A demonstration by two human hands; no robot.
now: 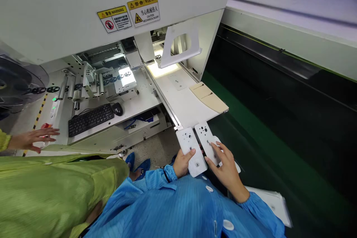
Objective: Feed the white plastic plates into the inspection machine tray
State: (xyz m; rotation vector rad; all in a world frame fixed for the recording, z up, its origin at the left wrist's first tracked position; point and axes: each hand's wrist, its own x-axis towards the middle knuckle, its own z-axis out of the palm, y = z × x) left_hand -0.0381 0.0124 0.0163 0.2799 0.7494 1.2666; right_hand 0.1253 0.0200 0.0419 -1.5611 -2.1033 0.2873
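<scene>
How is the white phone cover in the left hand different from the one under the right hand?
The left cover, in the left hand, shows most of its face; the right cover is more hidden, under the right hand. The left cover's round spots look partly pale; the right cover's look dark. Both are white, with round spots near one end.

A black keyboard (90, 119) lies beside a black mouse (117, 109), and two warning labels (143, 11) sit side by side.

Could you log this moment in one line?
Left hand: holds white panel | Right hand: holds second white panel | Ahead: white shelf | Co-worker's hand: near keyboard
</scene>
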